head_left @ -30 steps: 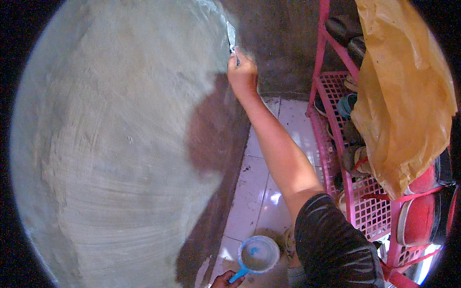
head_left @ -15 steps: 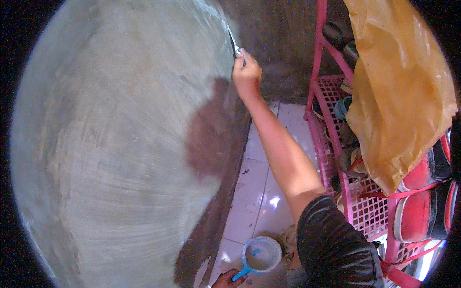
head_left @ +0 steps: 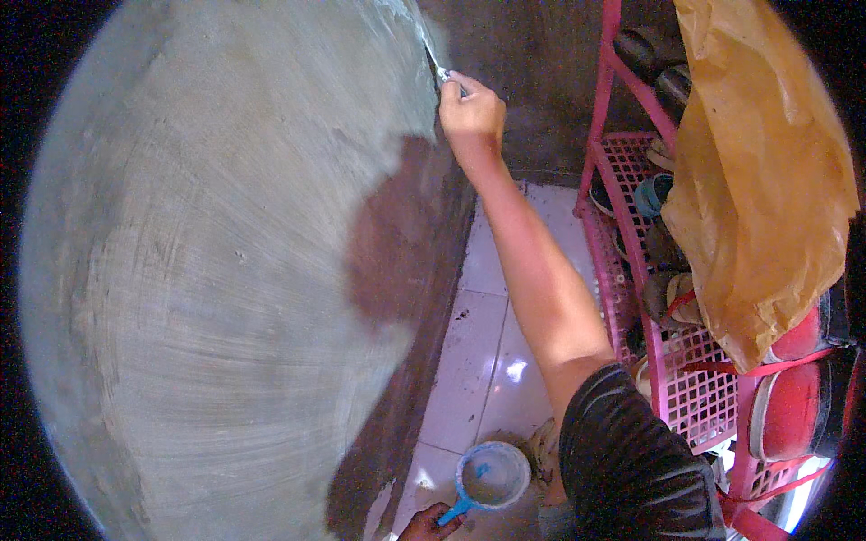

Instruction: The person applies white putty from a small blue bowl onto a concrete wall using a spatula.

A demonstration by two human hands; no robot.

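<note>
My right hand (head_left: 473, 108) is closed around a slim flat tool (head_left: 434, 59), smeared white and seen nearly edge-on; I cannot tell whether it is a brush or a putty knife. Its tip touches the grey wall (head_left: 244, 270) high up, beside a wet whitish streak near the corner. Low in the view, my left hand (head_left: 428, 525) grips the blue handle of a plastic dipper (head_left: 493, 476). Greyish-white stuff lies in the dipper's bowl, with a blue patch in its middle. Most of the left hand is cut off by the lower edge.
A pink rack (head_left: 654, 361) holding several shoes stands on the right. Brown paper (head_left: 767, 180) hangs over it, above red and black shoes (head_left: 794, 410). Stained pale floor tiles (head_left: 465, 370) run between wall and rack. A darker wall (head_left: 532, 90) closes off the far end.
My right hand and its tool have shifted slightly up along the wall's edge. The rack and brown paper appear a little farther right. The dipper has hardly moved.
</note>
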